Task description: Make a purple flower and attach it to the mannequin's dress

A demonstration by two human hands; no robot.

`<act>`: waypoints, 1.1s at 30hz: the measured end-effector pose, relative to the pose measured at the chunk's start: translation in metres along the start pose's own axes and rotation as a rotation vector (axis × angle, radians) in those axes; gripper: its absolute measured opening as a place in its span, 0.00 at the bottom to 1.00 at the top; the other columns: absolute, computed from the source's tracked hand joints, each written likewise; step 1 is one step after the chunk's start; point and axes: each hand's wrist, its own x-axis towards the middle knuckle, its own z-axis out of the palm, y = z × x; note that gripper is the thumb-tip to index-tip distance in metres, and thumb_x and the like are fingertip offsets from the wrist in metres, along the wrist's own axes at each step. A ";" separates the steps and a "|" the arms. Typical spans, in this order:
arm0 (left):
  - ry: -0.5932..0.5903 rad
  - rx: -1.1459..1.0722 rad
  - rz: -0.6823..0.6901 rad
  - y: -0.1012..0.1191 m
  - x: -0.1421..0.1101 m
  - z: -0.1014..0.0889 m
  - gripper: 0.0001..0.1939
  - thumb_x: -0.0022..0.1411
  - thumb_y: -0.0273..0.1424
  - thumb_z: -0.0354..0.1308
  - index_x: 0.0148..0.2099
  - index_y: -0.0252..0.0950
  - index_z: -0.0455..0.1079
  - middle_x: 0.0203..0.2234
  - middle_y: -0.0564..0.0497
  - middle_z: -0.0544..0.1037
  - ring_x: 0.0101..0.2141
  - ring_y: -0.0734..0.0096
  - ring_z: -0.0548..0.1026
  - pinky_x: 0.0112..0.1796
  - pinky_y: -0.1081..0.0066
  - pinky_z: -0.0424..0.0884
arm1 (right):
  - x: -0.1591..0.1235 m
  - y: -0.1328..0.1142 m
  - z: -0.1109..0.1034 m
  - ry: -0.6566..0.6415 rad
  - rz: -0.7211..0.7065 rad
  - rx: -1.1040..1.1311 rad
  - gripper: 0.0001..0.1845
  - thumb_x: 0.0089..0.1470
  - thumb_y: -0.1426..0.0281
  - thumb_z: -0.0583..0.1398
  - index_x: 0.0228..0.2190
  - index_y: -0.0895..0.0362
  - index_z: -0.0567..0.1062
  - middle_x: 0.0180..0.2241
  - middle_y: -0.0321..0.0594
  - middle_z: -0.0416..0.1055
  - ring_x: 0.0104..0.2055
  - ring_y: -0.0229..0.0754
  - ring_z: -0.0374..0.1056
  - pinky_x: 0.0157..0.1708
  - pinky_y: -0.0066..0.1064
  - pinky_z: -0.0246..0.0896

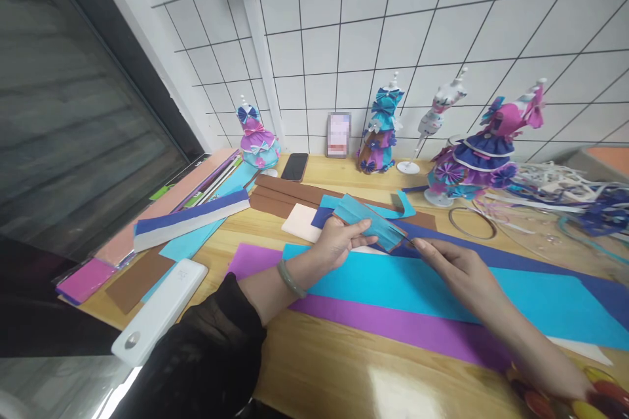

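Observation:
My left hand grips a folded blue piece of paper or fabric with a thin brown edge, thumb on top and fingers beneath. At that piece's lower right end my right hand is closed in a pinch. A thin dark line shows by its fingertips, too small to name. Beneath both hands lie a long bright blue sheet, a purple sheet and a dark blue sheet. A curled blue strip rests just behind the held piece.
Along the tiled wall stand small dress forms in colourful ruffled dresses, and a white bare-looking form. Two phones are at the back. A white device lies left; tangled ribbons lie right.

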 end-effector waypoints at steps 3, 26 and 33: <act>-0.002 -0.001 -0.004 0.001 -0.001 0.001 0.14 0.43 0.32 0.66 0.30 0.29 0.69 0.27 0.49 0.73 0.31 0.72 0.72 0.39 0.61 0.70 | -0.001 -0.001 0.000 0.000 0.002 -0.006 0.22 0.53 0.53 0.51 0.39 0.52 0.76 0.38 0.36 0.76 0.42 0.50 0.69 0.39 0.36 0.65; 0.034 -0.007 -0.001 0.002 -0.004 0.005 0.16 0.42 0.32 0.67 0.33 0.29 0.70 0.29 0.48 0.74 0.31 0.71 0.72 0.39 0.61 0.70 | -0.001 -0.005 0.000 0.028 0.005 0.005 0.22 0.52 0.53 0.52 0.36 0.54 0.76 0.34 0.37 0.76 0.39 0.47 0.70 0.36 0.32 0.64; 0.036 -0.034 0.033 0.001 -0.005 0.006 0.15 0.42 0.31 0.67 0.33 0.30 0.70 0.26 0.51 0.72 0.29 0.75 0.71 0.38 0.62 0.71 | -0.002 -0.003 0.001 0.030 -0.013 -0.005 0.21 0.52 0.53 0.52 0.36 0.53 0.76 0.32 0.37 0.76 0.40 0.49 0.69 0.35 0.33 0.64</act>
